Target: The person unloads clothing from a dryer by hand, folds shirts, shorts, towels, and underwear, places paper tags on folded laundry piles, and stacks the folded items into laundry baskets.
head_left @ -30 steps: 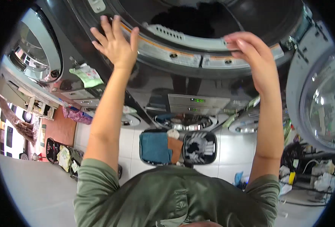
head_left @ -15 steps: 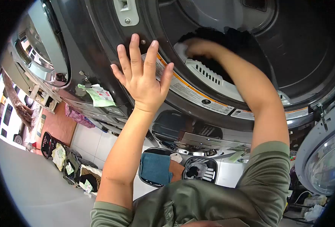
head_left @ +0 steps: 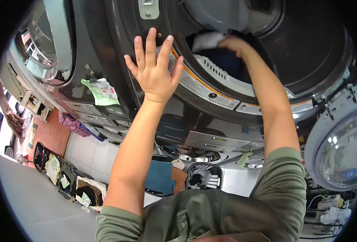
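The dark front-loading machine (head_left: 146, 72) stands before me with its round opening uncovered. My left hand (head_left: 155, 74) lies with spread fingers against the front panel, left of the opening, beside the warning label. Inside the drum, my right hand (head_left: 233, 43) is closed on a white cloth (head_left: 208, 41); its fingers are blurred. Dark clothes (head_left: 237, 68) lie below and around that hand. A light vented strip (head_left: 223, 76) runs along the lower rim of the opening. To the right hangs the open round glass door (head_left: 341, 149).
Laundry baskets, one with a teal cloth (head_left: 161, 176) and one black basket (head_left: 204, 176), stand on the floor below. Bags of clothes (head_left: 90, 191) are at lower left. Another open machine door (head_left: 51, 44) is at upper left. Cables and plastic bags (head_left: 333, 213) lie at lower right.
My right hand has gone from the opening's rim into the drum and now has the white cloth. My left hand has stayed spread on the panel as the view shifted.
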Demonstrator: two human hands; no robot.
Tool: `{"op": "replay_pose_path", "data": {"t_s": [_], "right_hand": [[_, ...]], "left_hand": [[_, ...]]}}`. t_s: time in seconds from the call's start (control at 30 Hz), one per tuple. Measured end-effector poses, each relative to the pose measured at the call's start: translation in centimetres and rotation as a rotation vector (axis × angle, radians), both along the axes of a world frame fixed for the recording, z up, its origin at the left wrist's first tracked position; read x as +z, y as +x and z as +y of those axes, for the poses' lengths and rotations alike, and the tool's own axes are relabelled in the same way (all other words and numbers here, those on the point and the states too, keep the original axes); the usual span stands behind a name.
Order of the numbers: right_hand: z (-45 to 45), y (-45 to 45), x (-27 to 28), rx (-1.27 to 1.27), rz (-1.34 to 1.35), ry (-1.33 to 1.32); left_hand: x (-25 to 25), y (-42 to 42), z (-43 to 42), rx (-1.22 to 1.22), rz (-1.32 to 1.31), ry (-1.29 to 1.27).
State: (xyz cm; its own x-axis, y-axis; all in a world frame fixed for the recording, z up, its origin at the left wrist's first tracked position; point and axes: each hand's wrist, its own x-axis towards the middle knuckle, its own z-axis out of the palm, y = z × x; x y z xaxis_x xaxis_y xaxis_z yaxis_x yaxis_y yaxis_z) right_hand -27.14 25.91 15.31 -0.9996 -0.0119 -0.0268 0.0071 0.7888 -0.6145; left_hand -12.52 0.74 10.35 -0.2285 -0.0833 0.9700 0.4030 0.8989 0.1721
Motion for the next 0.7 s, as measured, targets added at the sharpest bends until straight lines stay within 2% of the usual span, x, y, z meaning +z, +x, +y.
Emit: {"op": "replay_pose_path", "data": {"t_s": [0.07, 0.13, 0.23, 0.27, 0.3, 0.33, 0.37, 0.43, 0.47, 0.5, 0.53, 0.6, 0.63, 0.7], "right_hand": [[2.1, 6.1, 4.2, 0.034, 0.055, -0.643], [4.9, 10.6, 7.0, 0.049, 0.075, -0.99], [5.8, 21.0, 10.0, 0.168, 0.196, -1.205], [6.2, 24.0, 9.2, 0.182, 0.206, -1.253], [6.4, 27.1, 8.1, 0.197, 0.207, -1.305], [6.7, 29.9, 6.4, 0.188, 0.195, -1.359], [7.0, 32.6, 4.4, 0.17, 0.176, -1.416], [7.6, 37.1, -0.6, 0.07, 0.102, -1.518], [7.9, 38.8, -3.5, -0.001, 0.053, -1.566], [8.3, 40.5, -6.5, -0.083, 0.002, -1.607], [8.7, 41.7, -9.7, -0.179, -0.057, -1.638], [9.3, 43.8, -16.7, -0.402, -0.198, -1.685], [9.5, 44.6, -20.5, -0.513, -0.279, -1.69], [9.4, 46.1, -28.2, -0.755, -0.46, -1.667]], "left_hand": [[0.0, 0.3, 0.0, 0.024, 0.03, -0.024], [0.1, 0.4, -0.1, 0.036, 0.028, -0.04], [0.6, 2.1, 0.9, 0.076, -0.098, -0.04], [0.4, 3.3, 2.1, 0.063, -0.1, -0.038], [0.2, 4.6, 3.7, -0.318, -0.045, 0.078], [-0.2, 6.3, 5.5, -0.701, 0.001, 0.191], [0.0, 8.6, 7.3, -0.72, -0.014, 0.179], [-0.1, 14.0, 10.6, -1.301, -0.049, 0.352], [-1.4, 15.6, 11.4, -1.439, -0.238, 0.225], [-2.8, 17.0, 11.9, -1.548, -0.507, 0.249], [-4.2, 18.4, 12.3, -1.64, -0.785, 0.277], [-6.5, 19.8, 12.4, -1.637, -0.929, 0.353], [-7.8, 20.1, 12.3, -1.615, -1.046, 0.309], [-9.5, 20.7, 12.8, -1.507, -1.115, 0.077]]}}
